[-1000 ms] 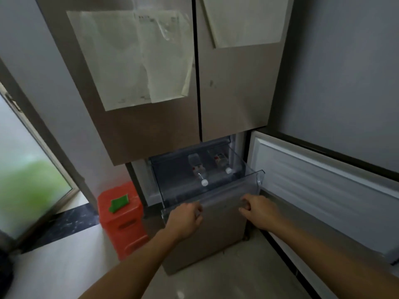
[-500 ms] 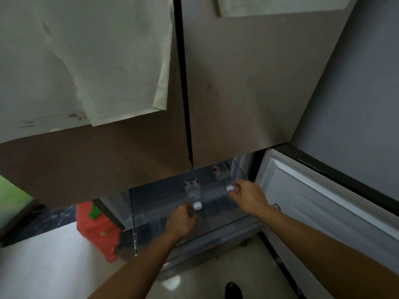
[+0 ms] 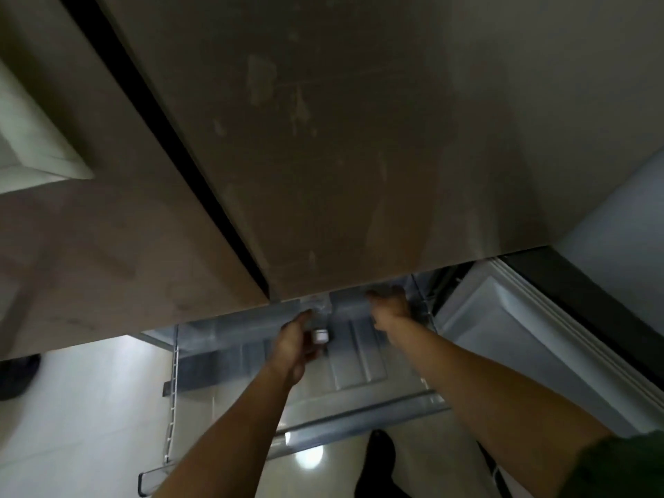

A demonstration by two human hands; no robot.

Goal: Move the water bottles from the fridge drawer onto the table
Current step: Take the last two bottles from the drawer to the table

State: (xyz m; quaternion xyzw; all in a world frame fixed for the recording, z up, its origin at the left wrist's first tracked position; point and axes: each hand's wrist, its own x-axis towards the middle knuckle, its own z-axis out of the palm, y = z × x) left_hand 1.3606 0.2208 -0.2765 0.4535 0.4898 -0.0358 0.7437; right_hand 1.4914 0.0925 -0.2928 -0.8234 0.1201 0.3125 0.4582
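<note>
The clear fridge drawer (image 3: 363, 368) is pulled out below the upper fridge doors. One water bottle (image 3: 320, 335) with a white cap lies in it, cap toward me, its clear body running back under the door edge. My left hand (image 3: 293, 345) curls round this bottle's neck just behind the cap. My right hand (image 3: 390, 310) reaches deeper into the drawer on the right. Its fingertips are under the door edge, and what they touch is hidden. No second bottle shows.
The brown upper fridge doors (image 3: 323, 138) hang very close and fill most of the view. The open lower door (image 3: 503, 336) stands at the right. Pale glossy floor (image 3: 90, 407) lies left of the drawer. My dark shoe (image 3: 377, 461) is below the drawer front.
My head has dropped closer to the fridge. Both hands pushed further into the drawer; the left one closed on the near bottle, the right went past where the second cap was.
</note>
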